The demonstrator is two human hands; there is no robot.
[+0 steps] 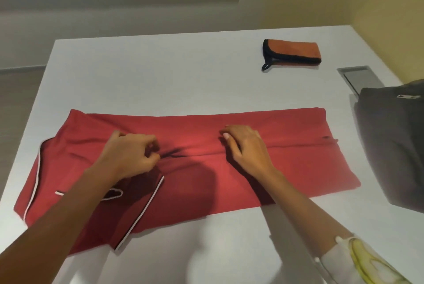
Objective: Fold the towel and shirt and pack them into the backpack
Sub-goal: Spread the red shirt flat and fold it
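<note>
White bench, red shirt spread; left hand fingers pinching its middle, right hand fingers flat on it; towel far right.

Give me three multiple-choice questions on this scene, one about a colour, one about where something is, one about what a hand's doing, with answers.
1. The shirt is: A blue, B grey, C red.
2. The towel lies: A on the table beyond the shirt, B on the shirt, C on the floor.
3. The left hand: A lies flat, B pinches the shirt, C holds the towel.
Answers: 1 C, its cloth is plainly red; 2 A, it sits folded on bare tabletop, apart from the shirt; 3 B, fingertips meet on bunched cloth with creases fanning out.
</note>
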